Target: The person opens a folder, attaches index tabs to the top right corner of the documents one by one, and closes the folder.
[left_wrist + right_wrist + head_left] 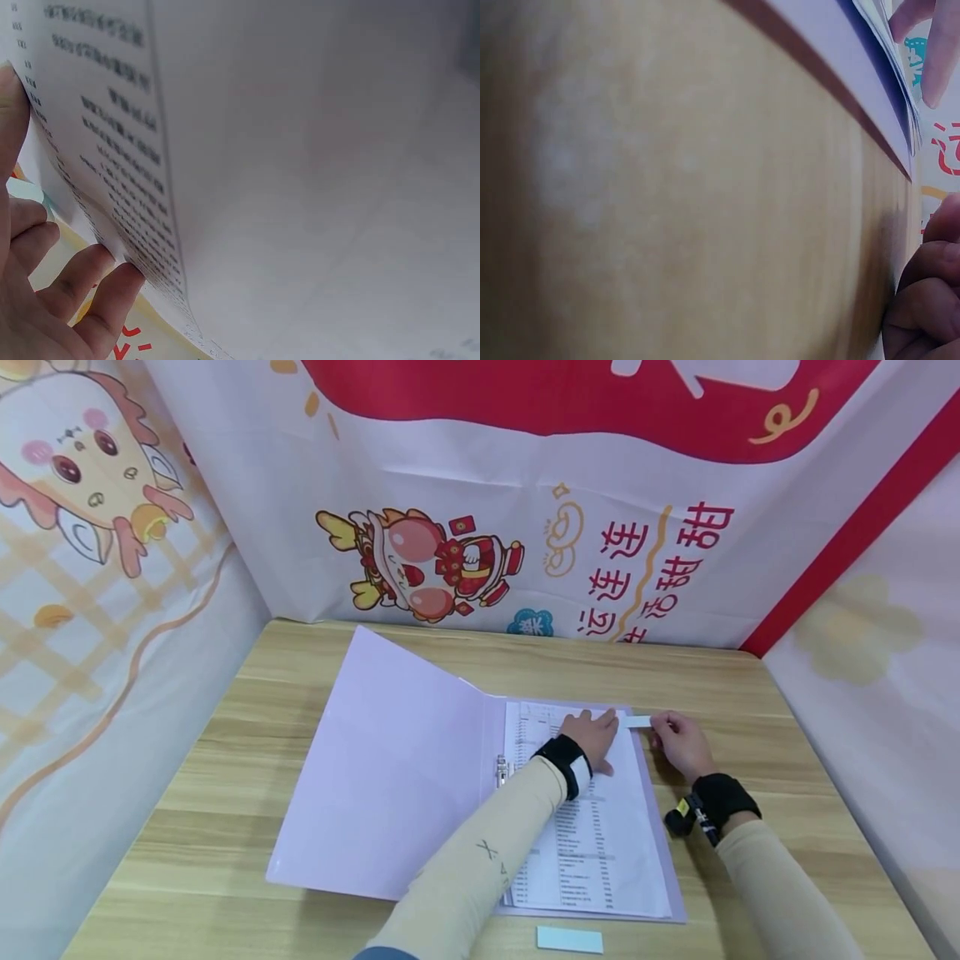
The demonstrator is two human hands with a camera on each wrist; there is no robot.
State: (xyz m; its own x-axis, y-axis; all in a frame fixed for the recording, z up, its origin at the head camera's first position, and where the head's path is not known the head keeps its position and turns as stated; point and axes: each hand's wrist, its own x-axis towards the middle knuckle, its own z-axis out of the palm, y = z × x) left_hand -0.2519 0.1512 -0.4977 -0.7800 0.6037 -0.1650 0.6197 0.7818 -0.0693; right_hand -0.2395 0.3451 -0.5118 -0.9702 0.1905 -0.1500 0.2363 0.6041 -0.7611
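A lilac folder (390, 785) lies open, its cover spread to the left. Printed sheets (577, 868) are stacked on its right side, next to a metal clip (502, 770) at the spine. On the upper right part of the top sheet rests my left hand (591, 737), fingers spread; the left wrist view shows its fingertips against the printed page (300, 187). Just beyond the sheets' right edge, my right hand (684, 746) pinches the outer end of a light blue sticky note (637, 722). The note's inner end overlaps the page near the left fingertips.
A light blue sticky note pad (568, 940) lies on the wooden table (202, 827) below the folder's front edge. Printed cloth (450, 460) hangs behind the table and along both sides. The folder's right edge (855, 97) crosses the right wrist view.
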